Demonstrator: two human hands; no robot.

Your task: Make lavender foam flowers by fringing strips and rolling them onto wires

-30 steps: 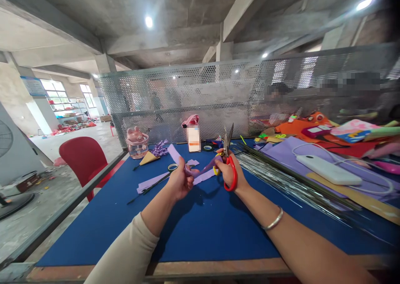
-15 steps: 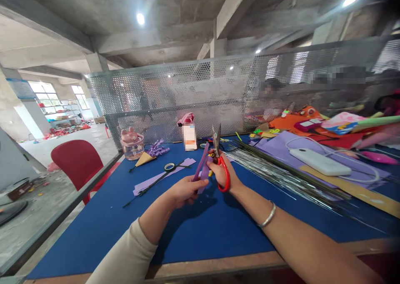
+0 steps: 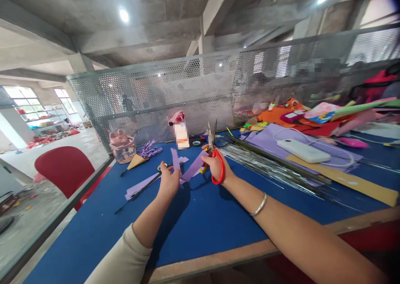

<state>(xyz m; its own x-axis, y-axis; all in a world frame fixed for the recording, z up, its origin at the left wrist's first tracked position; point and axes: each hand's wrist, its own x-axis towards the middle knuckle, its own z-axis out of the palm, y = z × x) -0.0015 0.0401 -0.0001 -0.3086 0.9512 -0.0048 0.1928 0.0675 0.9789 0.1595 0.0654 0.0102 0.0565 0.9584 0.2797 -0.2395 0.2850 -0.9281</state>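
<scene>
My left hand (image 3: 169, 181) is closed on a light purple paper strip (image 3: 175, 158), with its fingers near a roll of tape (image 3: 161, 167) on the table. In my right hand (image 3: 222, 167) are scissors with red handles (image 3: 223, 176), their blades pointing up and slightly apart. That hand's thumb and fingers also pinch a second length of purple paper (image 3: 194, 167), which slants down toward my left hand. Whether the two lengths join is hard to see. A small yellow part (image 3: 203, 169) shows under my right fingers.
Purple strips and dark wire stems (image 3: 134, 192) lie at left, by a tan cone (image 3: 136, 162) and a pink clear basket (image 3: 121, 146). Silvery wires (image 3: 256, 163), purple sheets (image 3: 265, 136) and a white power bank (image 3: 303, 150) cover the right. Behind stands a perforated metal screen (image 3: 150, 105).
My hands have moved apart: the left went leftward with its purple strip, while the right still holds the scissors. The purple paper now spreads between them. The view has turned slightly right.
</scene>
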